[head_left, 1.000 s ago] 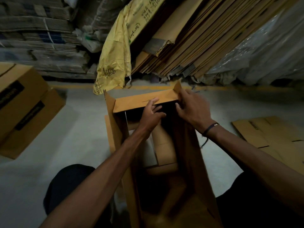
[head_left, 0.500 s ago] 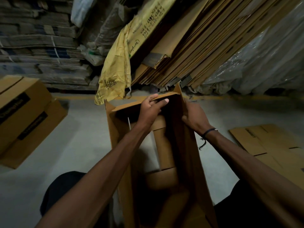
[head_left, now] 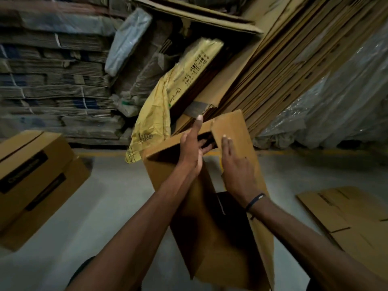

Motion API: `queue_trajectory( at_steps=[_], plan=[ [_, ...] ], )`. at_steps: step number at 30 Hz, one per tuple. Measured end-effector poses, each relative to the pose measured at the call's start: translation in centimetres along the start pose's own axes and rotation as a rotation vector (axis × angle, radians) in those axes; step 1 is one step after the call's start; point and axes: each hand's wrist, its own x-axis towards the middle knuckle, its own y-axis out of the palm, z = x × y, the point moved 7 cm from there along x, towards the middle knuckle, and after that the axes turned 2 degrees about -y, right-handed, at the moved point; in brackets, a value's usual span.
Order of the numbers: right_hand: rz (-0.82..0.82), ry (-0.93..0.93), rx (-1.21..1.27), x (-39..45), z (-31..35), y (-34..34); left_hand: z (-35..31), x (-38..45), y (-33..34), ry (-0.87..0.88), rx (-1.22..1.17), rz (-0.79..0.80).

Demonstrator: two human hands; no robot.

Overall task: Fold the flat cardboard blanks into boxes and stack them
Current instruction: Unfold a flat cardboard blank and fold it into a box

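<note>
Floor (head_left: 105, 206); left hand (head_left: 190, 154), right hand (head_left: 235, 164) outstretched

The left hand (head_left: 191, 153) rests at the far end of the tilted box (head_left: 220, 255), its straight fingers (head_left: 204, 146) in the dark gap beside a flap (head_left: 230, 124). The right hand (head_left: 236, 168) lies flat on that flap.

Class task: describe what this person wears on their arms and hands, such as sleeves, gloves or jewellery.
No sleeves or gloves show. The left hand and its wrist are bare. The right hand wears at its wrist a thin dark band with a small pale mark and a short loose end.
</note>
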Motion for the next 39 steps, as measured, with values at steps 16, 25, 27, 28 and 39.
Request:
queue_trajectory(
  at_steps=[16, 25, 27, 28, 39],
  plan=[
    [0.129, -0.142, 0.263, -6.6, 2.9, 7.7, 6.4, -2.0, -11.0, -0.055, 0.136, -0.271],
    [0.047, 0.383, 0.699, -2.0, -11.8, 12.5, 9.5, -2.9, -15.7, -0.255, 0.165, -0.102],
    [-0.001, 0.574, 0.782, -1.5, -15.0, 13.4, 9.6, -2.6, -16.4, -0.277, 0.169, -0.076],
    [-0.009, 0.678, 0.827, -1.4, -16.4, 14.0, 9.6, -2.5, -16.8, -0.287, 0.160, -0.063],
    [0.363, 0.869, 1.044, -2.2, -20.9, 19.4, 9.4, -3.5, -20.7, -0.321, 0.218, -0.172]
  ],
)
